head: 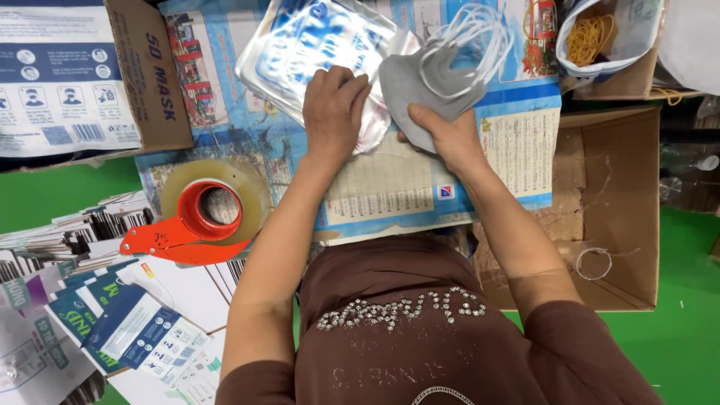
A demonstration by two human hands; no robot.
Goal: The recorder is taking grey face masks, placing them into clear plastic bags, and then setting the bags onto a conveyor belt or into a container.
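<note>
My left hand [334, 105] presses down on a shiny silver and blue foil pouch [300, 49] lying on a printed paper sheet [397, 187]. My right hand [442, 135] grips a stack of grey face masks [420, 82] with white ear loops [472, 34] fanning up above them. The masks sit at the pouch's right edge, touching it. Both forearms reach forward over a brown shirt with sparkly studs.
An orange tape dispenser [191, 225] with a clear tape roll lies at the left. Flat printed packets [112, 330] pile at lower left. A cardboard box [75, 75] stands upper left, an open carton [615, 210] at right, a bag of rubber bands [592, 34] upper right.
</note>
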